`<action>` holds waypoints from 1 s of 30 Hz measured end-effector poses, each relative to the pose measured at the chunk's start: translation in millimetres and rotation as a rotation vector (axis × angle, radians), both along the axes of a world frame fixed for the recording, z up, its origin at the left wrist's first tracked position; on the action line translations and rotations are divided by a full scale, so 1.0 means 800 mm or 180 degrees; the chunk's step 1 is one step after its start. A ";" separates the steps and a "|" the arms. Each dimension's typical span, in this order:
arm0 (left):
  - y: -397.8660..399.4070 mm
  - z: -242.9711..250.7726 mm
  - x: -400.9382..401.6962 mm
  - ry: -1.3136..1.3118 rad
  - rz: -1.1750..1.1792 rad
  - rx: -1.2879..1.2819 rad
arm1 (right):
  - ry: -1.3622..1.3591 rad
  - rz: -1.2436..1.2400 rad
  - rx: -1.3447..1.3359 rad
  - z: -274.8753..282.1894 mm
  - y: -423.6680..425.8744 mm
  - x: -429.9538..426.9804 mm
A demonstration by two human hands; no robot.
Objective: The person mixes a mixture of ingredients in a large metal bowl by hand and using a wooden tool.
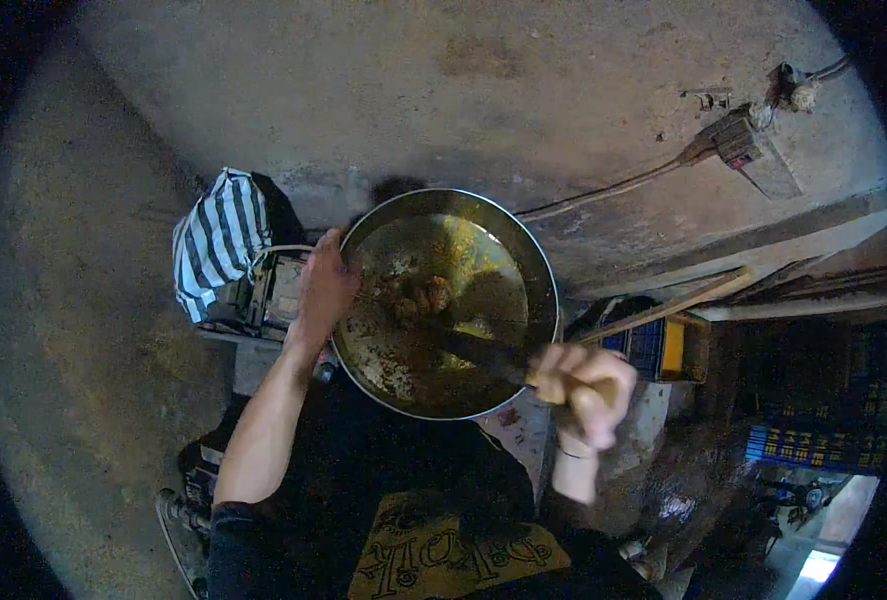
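A large round metal bowl stands before me, with oily, yellowish residue and brown clumps inside. My left hand grips its left rim. At the lower right rim, my right hand is closed around the handle of a dark, flat tool that reaches into the bowl; its exact kind is blurred. The tool's far end lies near the brown clumps. What supports the bowl is hidden beneath it.
A striped cloth or bag covers something left of the bowl, beside a machine. A power box with a cable hangs on the wall. Crates and a wooden stick are at the right; stacked blue items stand farther off.
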State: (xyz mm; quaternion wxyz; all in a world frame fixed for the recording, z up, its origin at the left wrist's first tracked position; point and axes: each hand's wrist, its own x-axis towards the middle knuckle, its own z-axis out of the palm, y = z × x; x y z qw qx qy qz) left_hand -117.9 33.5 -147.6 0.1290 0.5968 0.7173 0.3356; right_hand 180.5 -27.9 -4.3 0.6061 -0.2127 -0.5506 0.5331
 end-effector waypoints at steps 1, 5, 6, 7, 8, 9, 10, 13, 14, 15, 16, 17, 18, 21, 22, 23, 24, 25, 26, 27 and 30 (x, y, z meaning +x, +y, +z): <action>0.002 0.000 0.001 -0.0002 -0.0023 0.0009 | -0.0464 -0.0001 0.0046 -0.034 0.004 -0.004; 0.000 0.002 -0.007 -0.0352 -0.0109 -0.0180 | -0.0631 -0.0103 0.0165 -0.025 -0.001 -0.014; -0.002 0.002 -0.008 -0.0519 -0.0083 -0.0260 | -0.0304 -0.0155 -0.0054 -0.005 -0.003 -0.012; -0.003 0.001 -0.009 -0.0527 -0.0056 -0.0264 | 0.0080 -0.0048 -0.0107 0.013 0.000 -0.008; -0.002 0.003 -0.005 -0.0443 -0.0126 -0.0358 | -0.0056 0.0009 -0.0176 -0.005 0.001 0.005; 0.000 0.005 -0.006 -0.0349 -0.0164 -0.0434 | -0.0188 0.0098 -0.0248 -0.012 0.007 0.007; 0.001 0.005 -0.007 -0.0347 -0.0161 -0.0419 | -0.0910 -0.0700 -0.0548 -0.016 -0.007 -0.009; 0.003 -0.007 -0.006 -0.0175 -0.0242 -0.0250 | -0.0154 -0.0099 -0.0116 -0.036 0.012 -0.016; -0.003 -0.019 -0.012 -0.0132 -0.0297 -0.0215 | -0.0099 -0.0072 -0.0164 -0.036 0.013 -0.010; -0.001 -0.020 -0.014 -0.0119 -0.0309 -0.0119 | -0.0257 -0.0020 -0.0132 -0.013 0.012 -0.002; 0.003 -0.020 -0.015 -0.0135 -0.0286 -0.0089 | -0.0179 -0.0426 0.0164 0.012 0.007 -0.003; 0.002 -0.018 -0.014 -0.0187 -0.0264 -0.0191 | -0.0373 0.0040 0.0392 0.051 0.013 0.006; 0.005 -0.013 -0.010 -0.0233 -0.0277 -0.0273 | -0.0211 0.0119 0.0553 0.082 0.013 0.005; 0.004 -0.007 -0.013 -0.0317 -0.0323 -0.0301 | -0.0639 -0.0571 0.0808 0.087 0.045 -0.020; 0.003 -0.005 -0.010 -0.0324 -0.0360 -0.0291 | -0.0523 -0.0383 0.0493 0.061 0.063 -0.026; 0.004 -0.008 -0.011 -0.0184 -0.0358 -0.0269 | -0.0388 -0.0204 0.0163 0.032 0.081 -0.033; 0.005 -0.007 -0.013 -0.0046 -0.0326 -0.0247 | -0.0174 0.0145 0.0247 0.019 0.090 -0.028; 0.006 -0.007 -0.013 -0.0046 -0.0301 -0.0236 | -0.0282 0.0188 0.0253 0.017 0.086 -0.019; 0.002 -0.001 -0.009 0.0013 -0.0183 -0.0209 | -0.0381 0.0239 0.0225 0.024 0.074 -0.016; 0.001 0.001 -0.006 0.0050 -0.0082 -0.0174 | -0.0476 0.0109 -0.0109 0.029 0.064 -0.013; 0.001 0.013 -0.007 -0.0379 0.0027 -0.0669 | -0.0198 0.0310 -0.0277 0.031 0.038 0.006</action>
